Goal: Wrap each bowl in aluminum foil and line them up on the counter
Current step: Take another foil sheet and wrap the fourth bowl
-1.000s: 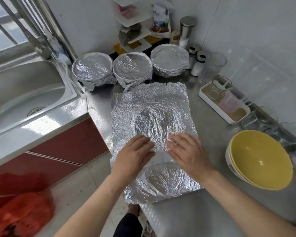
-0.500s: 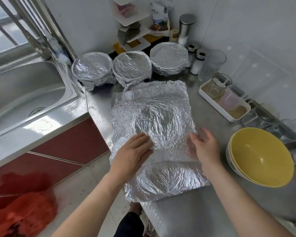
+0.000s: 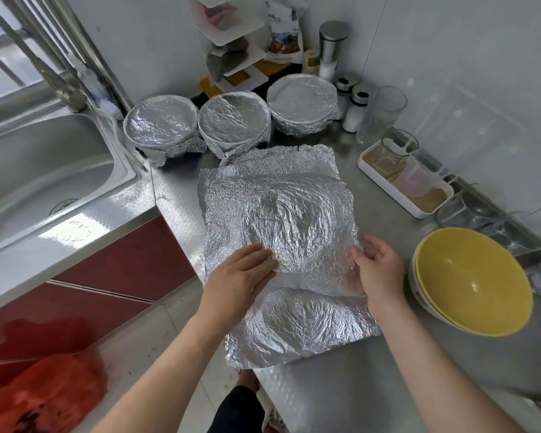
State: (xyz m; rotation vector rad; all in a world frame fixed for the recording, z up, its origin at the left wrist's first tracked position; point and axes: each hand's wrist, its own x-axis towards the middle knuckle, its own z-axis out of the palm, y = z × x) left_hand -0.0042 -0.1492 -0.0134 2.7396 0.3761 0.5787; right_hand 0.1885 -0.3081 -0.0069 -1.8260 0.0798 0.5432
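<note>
Left hand (image 3: 241,276) is laid flat, fingers straight, on the crinkled foil sheet (image 3: 294,207) spread on the table (image 3: 356,385); its right edge is pinched by the right hand (image 3: 377,270). Yellow bowls (image 3: 472,282) are stacked at right. Three wrapped bowls (image 3: 233,120) are lined up beyond.

**One hand flat, one pinching**

Left hand (image 3: 241,276) lies palm down, fingers straight and together, pressing the foil sheet (image 3: 281,214). Right hand (image 3: 377,270) is tilted on its side, fingers curled — pinching that sheet's right edge. Both bare forearms reach in from below.
</note>
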